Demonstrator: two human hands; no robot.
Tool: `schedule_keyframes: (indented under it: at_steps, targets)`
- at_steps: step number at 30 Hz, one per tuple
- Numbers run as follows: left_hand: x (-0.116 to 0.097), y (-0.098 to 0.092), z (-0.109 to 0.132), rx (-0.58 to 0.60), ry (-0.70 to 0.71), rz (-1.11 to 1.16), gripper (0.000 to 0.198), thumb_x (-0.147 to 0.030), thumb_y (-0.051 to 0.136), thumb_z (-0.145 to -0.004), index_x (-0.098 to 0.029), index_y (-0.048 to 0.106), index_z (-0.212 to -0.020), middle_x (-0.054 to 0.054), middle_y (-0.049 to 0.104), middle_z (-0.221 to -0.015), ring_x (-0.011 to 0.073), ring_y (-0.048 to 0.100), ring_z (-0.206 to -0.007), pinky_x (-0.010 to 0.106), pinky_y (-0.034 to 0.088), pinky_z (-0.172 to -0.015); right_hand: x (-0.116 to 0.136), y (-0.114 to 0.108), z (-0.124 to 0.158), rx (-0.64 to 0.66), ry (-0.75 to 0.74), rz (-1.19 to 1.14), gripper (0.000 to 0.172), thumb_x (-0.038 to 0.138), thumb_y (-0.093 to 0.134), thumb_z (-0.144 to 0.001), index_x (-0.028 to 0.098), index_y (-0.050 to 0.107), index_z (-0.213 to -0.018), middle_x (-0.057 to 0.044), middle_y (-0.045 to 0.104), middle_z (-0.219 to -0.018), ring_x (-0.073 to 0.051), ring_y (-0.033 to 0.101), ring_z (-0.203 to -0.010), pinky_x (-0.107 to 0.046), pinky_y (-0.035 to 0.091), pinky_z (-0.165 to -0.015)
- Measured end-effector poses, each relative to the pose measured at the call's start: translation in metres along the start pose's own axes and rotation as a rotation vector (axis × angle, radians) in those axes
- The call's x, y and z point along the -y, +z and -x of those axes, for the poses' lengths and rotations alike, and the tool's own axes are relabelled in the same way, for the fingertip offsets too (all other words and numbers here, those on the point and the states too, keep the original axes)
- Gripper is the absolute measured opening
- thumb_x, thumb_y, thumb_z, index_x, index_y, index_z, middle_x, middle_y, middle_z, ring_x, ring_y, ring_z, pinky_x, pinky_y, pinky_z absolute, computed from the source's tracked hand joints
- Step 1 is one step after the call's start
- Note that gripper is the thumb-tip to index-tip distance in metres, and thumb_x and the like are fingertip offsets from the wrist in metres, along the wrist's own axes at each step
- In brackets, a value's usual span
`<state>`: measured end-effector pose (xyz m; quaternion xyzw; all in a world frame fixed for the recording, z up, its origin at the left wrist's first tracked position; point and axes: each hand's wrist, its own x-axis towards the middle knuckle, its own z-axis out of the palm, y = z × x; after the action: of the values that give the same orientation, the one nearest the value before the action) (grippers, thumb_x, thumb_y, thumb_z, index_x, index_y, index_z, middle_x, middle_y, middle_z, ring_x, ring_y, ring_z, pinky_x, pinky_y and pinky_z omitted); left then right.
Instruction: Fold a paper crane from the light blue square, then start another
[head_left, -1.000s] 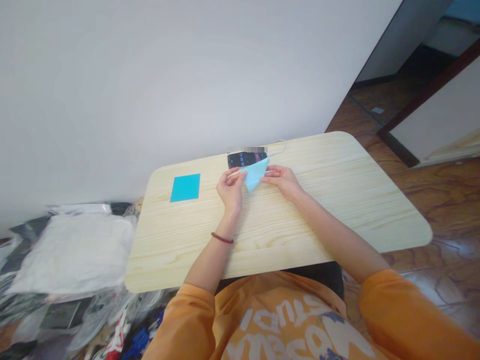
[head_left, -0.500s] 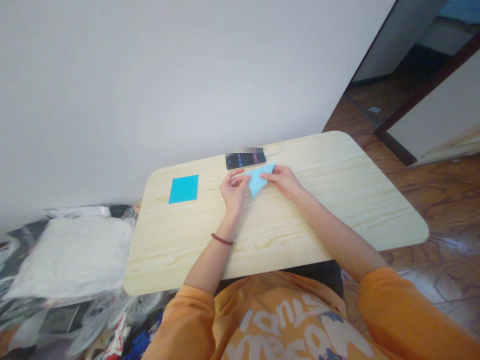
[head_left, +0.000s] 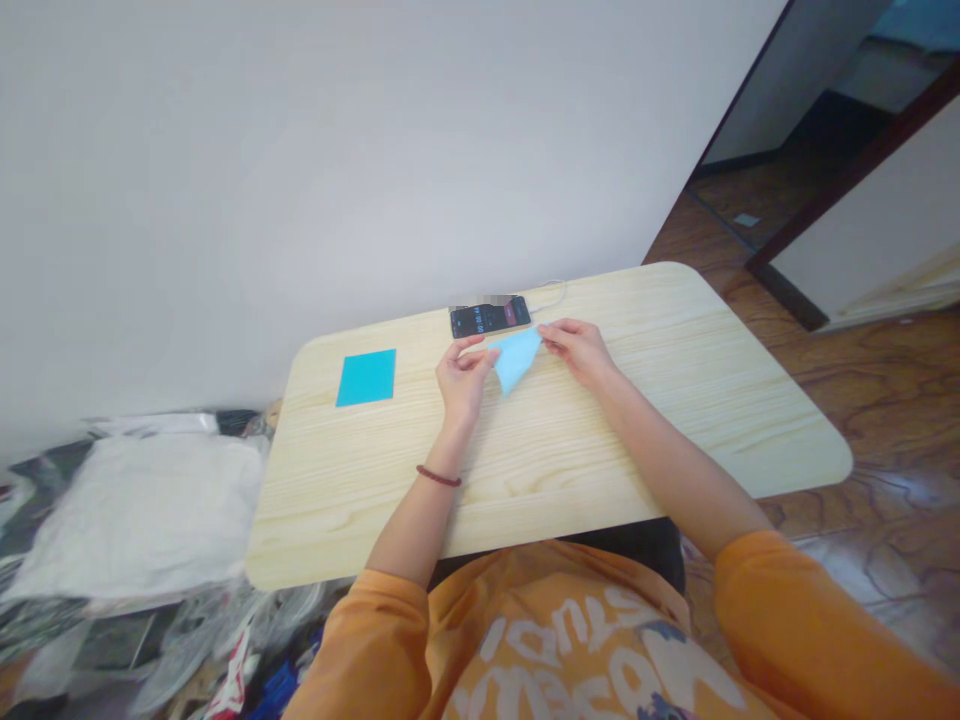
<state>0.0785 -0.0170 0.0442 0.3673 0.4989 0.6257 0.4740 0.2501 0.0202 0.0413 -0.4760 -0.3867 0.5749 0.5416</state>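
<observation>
As I read the feed, the left hand (head_left: 465, 378) and right hand (head_left: 577, 352) pinch opposite corners of the folded pale-blue paper (head_left: 514, 358), its long edge spanning between them, just below the smartphone (head_left: 489, 318) near the far edge of the desk (head_left: 675, 420).

**Light-blue folded paper (head_left: 514, 358) held between both hands**
It is pinched by the left hand (head_left: 465, 375) and right hand (head_left: 576, 350) over a pale wooden tabletop (head_left: 675, 400), just below a smartphone (head_left: 489, 318); a cyan paper square (head_left: 366, 378) lies leftward.
</observation>
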Motion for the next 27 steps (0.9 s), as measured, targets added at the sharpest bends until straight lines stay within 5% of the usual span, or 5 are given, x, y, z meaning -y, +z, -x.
schedule_keyframes:
  at_steps: [8, 22, 27]
  targets:
    - [-0.003, -0.005, -0.004, 0.038, -0.113, 0.036, 0.048, -0.026, 0.083, -0.049, -0.013, 0.064, -0.091, 0.002, 0.068, -0.063, 0.0120, 0.064, -0.060, 0.027, 0.051, -0.068, 0.006, 0.003, 0.003, 0.007, 0.036, -0.031, 0.035, 0.038, 0.084, -0.042, 0.019, 0.058, -0.058, 0.002, 0.056, -0.058, -0.008, 0.048, -0.055, -0.024, 0.038, -0.052]
    - [-0.002, -0.004, -0.003, -0.025, -0.089, 0.045, 0.046, -0.026, 0.083, -0.047, -0.014, 0.064, -0.088, 0.001, 0.067, -0.060, 0.0115, 0.063, -0.058, 0.026, 0.050, -0.066, -0.003, 0.006, 0.004, 0.054, 0.035, -0.027, 0.041, 0.053, 0.077, -0.053, 0.018, 0.057, -0.060, 0.000, 0.054, -0.060, -0.009, 0.047, -0.056, -0.022, 0.034, -0.048]
    - [-0.001, -0.001, -0.001, -0.014, -0.116, 0.065, 0.047, -0.026, 0.083, -0.047, -0.014, 0.064, -0.088, 0.002, 0.068, -0.062, 0.0118, 0.064, -0.060, 0.027, 0.051, -0.068, -0.005, 0.007, 0.005, -0.016, -0.102, 0.228, 0.046, 0.061, 0.067, -0.063, 0.020, 0.047, -0.056, 0.003, 0.046, -0.051, -0.008, 0.037, -0.048, -0.023, 0.027, -0.044]
